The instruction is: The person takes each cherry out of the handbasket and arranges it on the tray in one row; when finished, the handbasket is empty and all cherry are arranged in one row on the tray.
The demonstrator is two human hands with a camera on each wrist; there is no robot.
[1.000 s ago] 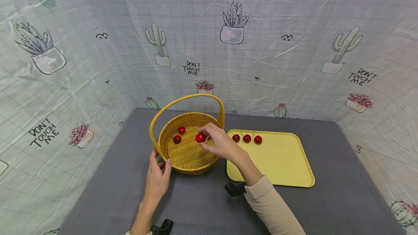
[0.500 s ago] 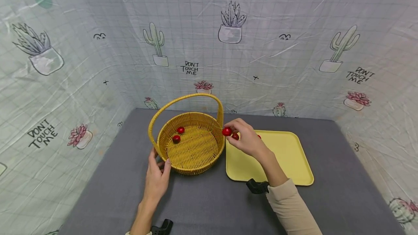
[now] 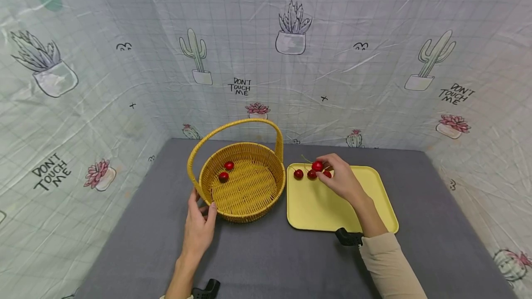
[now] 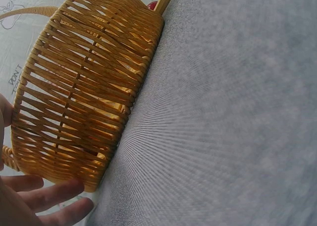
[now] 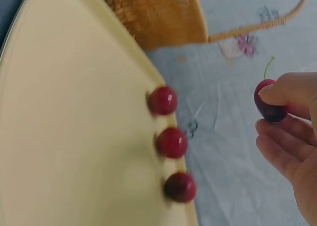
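Note:
My right hand [image 3: 341,178] pinches a red cherry [image 3: 317,166] by its body between thumb and fingers, its green stem sticking up. It is held above the far left part of the yellow tray [image 3: 320,206]. Below it, three more cherries stand in a row along the tray's far edge, among them a left one [image 3: 298,174] and a middle one [image 3: 311,175]. At the front left of the round yellow wicker basket [image 3: 245,216], my left hand [image 3: 199,230] holds its side, thumb and fingers spread around it. Inside the basket lie two cherries, one nearer [image 3: 223,177] and one farther [image 3: 229,165].
The basket's tall arched handle [image 3: 234,125] rises over its bowl. Tray and basket stand side by side on a grey cloth-covered table [image 3: 137,225]. Behind and at both sides hangs a pale sheet [image 3: 249,22] printed with cacti.
My right hand has moved right with the cherry, from over the basket to over the tray. The left hand stays at the basket, and the two cherries inside lie as before.

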